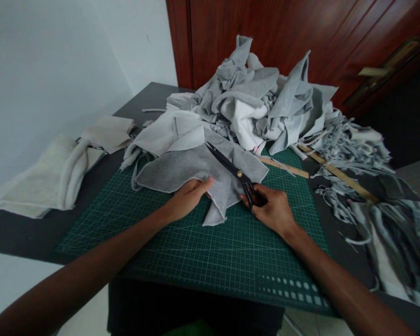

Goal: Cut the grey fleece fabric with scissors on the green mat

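A piece of grey fabric (196,163) with an uneven outline lies over the green cutting mat (203,252), one narrow corner hanging toward me. My left hand (189,198) pinches its near edge, thumb on top and the fingers hidden underneath. In my right hand (271,207) is a pair of black scissors (231,167), its fingers through the handles. The blades look closed and point up and left, lying over the fabric. Some right-hand fingers reach beneath the cloth's right side.
A large heap of grey and white fabric (245,88) rises at the back before a red-brown door (266,28). Thin offcuts (357,140) and a wooden ruler (339,175) lie right; another wooden strip (287,167) lies nearer. Folded cream cloth (38,177) sits left by the wall.
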`<move>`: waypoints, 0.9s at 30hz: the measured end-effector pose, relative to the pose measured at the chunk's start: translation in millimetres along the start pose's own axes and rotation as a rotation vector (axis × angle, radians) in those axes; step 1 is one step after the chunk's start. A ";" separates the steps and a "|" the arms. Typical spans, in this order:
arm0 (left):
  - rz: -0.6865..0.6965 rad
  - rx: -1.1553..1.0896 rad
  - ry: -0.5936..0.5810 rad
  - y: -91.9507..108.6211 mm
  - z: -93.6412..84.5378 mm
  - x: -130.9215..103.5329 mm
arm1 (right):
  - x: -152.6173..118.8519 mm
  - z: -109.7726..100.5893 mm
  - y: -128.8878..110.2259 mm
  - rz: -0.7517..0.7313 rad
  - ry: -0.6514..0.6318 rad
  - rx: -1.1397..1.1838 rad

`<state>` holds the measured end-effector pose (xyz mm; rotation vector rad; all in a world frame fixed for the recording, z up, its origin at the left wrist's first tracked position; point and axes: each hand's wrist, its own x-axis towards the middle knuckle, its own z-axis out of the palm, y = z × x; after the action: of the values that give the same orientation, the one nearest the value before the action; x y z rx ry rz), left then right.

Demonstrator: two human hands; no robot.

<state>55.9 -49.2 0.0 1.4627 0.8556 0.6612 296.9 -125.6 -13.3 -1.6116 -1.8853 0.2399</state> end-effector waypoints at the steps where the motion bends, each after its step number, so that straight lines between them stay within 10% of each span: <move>1: 0.008 0.002 -0.050 1.3 0.3 -0.4 | 0.3 -0.7 0.3 -0.001 0.005 0.002; 14: -0.055 -0.631 -0.050 -3.0 19.5 0.1 | -3.8 -2.1 -6.7 0.000 -0.010 0.036; 27: 0.030 -0.699 -0.011 5.8 13.4 -2.2 | -4.5 -7.7 -0.1 -0.109 0.013 -0.031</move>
<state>66.3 -58.4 4.9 0.8455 0.5121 0.8649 301.4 -131.8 -8.8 -1.5208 -1.9688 0.1534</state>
